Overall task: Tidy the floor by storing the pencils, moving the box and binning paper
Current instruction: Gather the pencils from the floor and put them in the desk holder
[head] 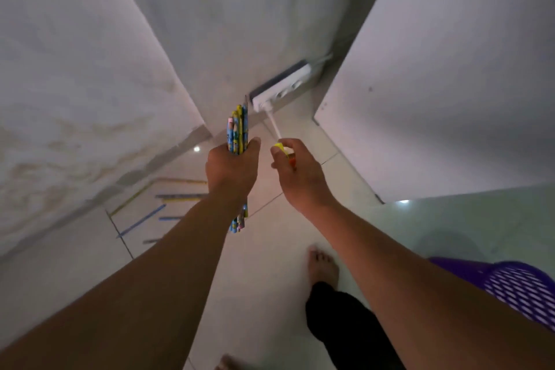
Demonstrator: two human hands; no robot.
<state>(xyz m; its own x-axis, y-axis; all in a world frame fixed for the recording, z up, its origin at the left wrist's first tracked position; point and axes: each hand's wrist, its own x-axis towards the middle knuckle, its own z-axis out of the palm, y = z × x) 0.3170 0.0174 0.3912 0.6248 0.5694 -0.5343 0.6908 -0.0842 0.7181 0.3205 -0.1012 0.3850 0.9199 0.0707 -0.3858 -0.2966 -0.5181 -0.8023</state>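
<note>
Midway through gathering the pencils, by the look of it. Left hand [232,170] wrapped round a bundle of pencils [237,135], fingers curled tight about the middle of the bunch, tips poking up past the knuckles and the other ends showing below the wrist. Right hand [300,173] just beside it, fingers pinching a small yellow and orange object [285,153], too blurred to name; possibly a pencil seen end-on, possibly something else.

More loose pencils [156,210] lying on the floor [270,249] to the left, near the foot of a white panel [90,99], several of them scattered at different angles, blue and yellow. Storing step therefore not finished: likely next, adding what the right hand holds to the bundle, then stooping left for the strays. Calls for keeping the left grip firm while bending, since a full bunch slips easily once another is pushed in.

Bundle looks slim and colourful, printed wrappers in blue, yellow and pink, roughly aligned and upright.

A white power strip [282,90] with its cord sitting on the floor against the wall ahead. A purple mesh basket [516,288] at lower right, perhaps the bin for paper. No box or paper in view.
</note>
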